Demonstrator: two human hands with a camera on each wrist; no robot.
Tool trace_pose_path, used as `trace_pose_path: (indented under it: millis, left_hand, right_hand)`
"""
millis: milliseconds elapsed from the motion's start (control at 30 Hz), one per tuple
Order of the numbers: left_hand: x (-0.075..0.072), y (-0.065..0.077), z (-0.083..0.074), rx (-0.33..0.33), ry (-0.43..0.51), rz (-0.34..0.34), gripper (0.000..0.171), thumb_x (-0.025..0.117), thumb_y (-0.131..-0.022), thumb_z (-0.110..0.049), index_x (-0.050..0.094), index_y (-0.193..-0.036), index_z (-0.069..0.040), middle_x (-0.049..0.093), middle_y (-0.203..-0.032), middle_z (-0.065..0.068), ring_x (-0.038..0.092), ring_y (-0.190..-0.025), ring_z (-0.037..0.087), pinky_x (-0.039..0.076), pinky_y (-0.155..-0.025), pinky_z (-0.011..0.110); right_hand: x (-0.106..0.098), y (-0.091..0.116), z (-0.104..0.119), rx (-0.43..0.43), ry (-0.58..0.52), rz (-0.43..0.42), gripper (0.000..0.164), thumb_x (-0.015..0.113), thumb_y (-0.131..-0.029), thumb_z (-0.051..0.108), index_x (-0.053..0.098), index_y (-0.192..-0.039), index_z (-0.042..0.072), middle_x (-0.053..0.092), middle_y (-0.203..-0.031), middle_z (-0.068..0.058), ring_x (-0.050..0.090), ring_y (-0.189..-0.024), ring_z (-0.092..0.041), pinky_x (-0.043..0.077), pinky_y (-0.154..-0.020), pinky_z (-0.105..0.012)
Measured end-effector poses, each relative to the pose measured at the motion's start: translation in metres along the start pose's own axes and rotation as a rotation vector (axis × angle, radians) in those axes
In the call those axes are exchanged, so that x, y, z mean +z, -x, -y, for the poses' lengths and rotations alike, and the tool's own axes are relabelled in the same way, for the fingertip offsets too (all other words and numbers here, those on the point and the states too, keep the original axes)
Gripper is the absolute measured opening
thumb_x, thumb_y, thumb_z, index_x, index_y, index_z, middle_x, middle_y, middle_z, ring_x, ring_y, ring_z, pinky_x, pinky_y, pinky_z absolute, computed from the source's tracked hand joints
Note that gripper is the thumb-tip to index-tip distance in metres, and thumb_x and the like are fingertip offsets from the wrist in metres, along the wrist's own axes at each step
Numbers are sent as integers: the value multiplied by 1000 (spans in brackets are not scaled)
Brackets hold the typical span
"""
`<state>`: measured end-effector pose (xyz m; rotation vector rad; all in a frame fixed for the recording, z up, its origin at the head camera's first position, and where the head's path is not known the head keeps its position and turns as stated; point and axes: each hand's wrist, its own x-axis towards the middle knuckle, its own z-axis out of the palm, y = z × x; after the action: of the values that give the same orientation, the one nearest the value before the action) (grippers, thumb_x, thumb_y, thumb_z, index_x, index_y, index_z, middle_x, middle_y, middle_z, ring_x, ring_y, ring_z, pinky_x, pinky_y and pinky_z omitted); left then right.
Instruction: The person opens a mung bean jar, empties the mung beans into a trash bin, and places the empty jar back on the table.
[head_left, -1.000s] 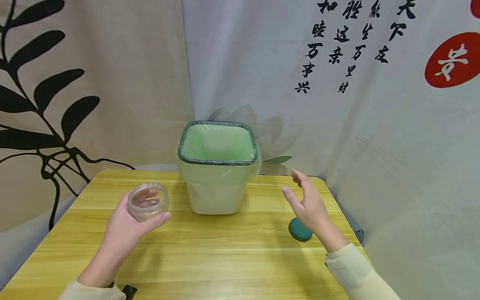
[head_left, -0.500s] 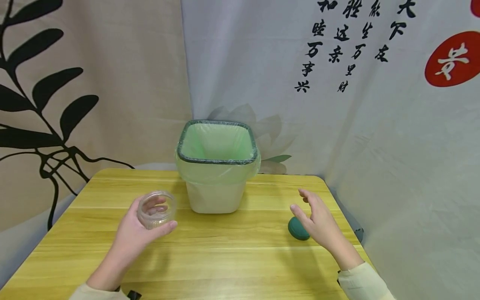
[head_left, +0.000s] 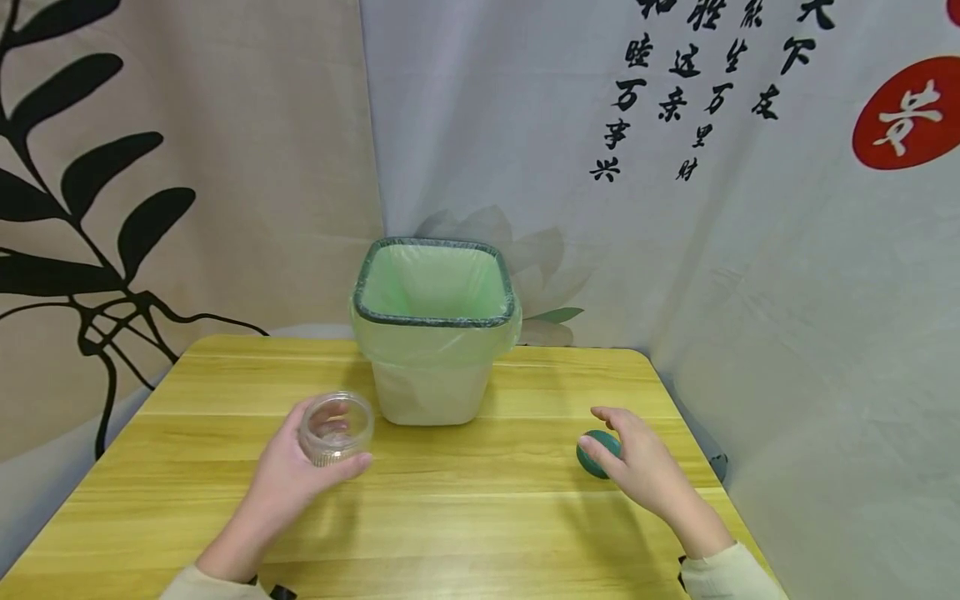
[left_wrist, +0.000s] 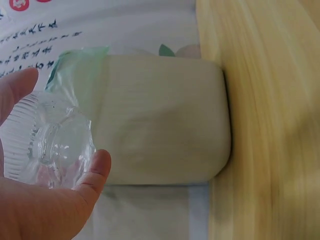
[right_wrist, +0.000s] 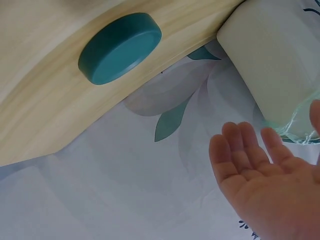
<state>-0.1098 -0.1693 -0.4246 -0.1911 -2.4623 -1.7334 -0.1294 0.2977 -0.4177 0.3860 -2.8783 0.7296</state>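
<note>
A clear, lidless jar with a ribbed side (head_left: 339,452) is gripped between the thumb and fingers of my left hand (head_left: 296,477), above the table on the left. In the left wrist view the jar (left_wrist: 60,140) sits between the thumb and a fingertip. My right hand (head_left: 647,468) hovers over a round dark-green lid (head_left: 587,463) and partly hides it in the head view. The right wrist view shows that lid (right_wrist: 120,50) lying on the table, apart from the hand (right_wrist: 270,187), whose fingers are relaxed and hold nothing.
A pale square bin (head_left: 431,396) with a green bag liner (head_left: 431,346) folded over its rim stands at the table's back middle. The wooden table (head_left: 465,517) ends at a printed cloth backdrop (head_left: 487,108) behind and at the right.
My left hand has moved right and slightly down with the jar. The right hand has come down and a little right, over the lid. Lid and bin stay in place.
</note>
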Motion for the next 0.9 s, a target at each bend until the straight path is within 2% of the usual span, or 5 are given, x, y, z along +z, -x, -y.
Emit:
trace_pose_path:
  millis: [133, 233, 500, 767, 900]
  left_hand:
    - [3, 0, 1, -11, -32, 11, 88, 95, -82, -28, 46, -154, -14, 62, -146, 11, 61, -130, 26, 55, -96, 19]
    - [6, 0, 3, -16, -68, 5, 89, 96, -80, -31, 48, -153, -15, 63, -145, 12, 61, -129, 32, 55, -94, 25]
    - [16, -1, 10, -67, -96, -1, 91, 98, -77, -35, 49, -151, -15, 60, -143, 11, 53, -121, 28, 53, -87, 33]
    - [25, -1, 15, -93, -112, -4, 95, 99, -74, -37, 49, -152, -16, 61, -134, 14, 55, -118, 28, 53, -87, 33]
    - [29, -2, 18, -94, -129, 3, 96, 99, -74, -38, 48, -152, -16, 62, -138, 11, 56, -121, 29, 53, -88, 35]
  right_hand:
    - [3, 4, -2, 13, 2, 12, 66, 62, -106, 50, 55, -152, 3, 61, -151, -18, 63, -132, -40, 56, -106, -59]
    - [4, 7, -3, 26, 5, 18, 65, 63, -106, 50, 56, -151, 3, 62, -150, -17, 64, -131, -39, 56, -104, -58]
    - [9, 13, -6, 46, 1, 27, 63, 65, -106, 47, 57, -150, 2, 64, -148, -18, 66, -128, -37, 58, -101, -55]
    - [12, 15, -11, 60, -8, 42, 64, 65, -105, 49, 58, -148, 2, 66, -142, -18, 68, -117, -29, 61, -90, -46]
    - [12, 16, -12, 76, -11, 54, 61, 66, -105, 47, 59, -148, 4, 66, -142, -17, 67, -115, -27, 60, -87, -43]
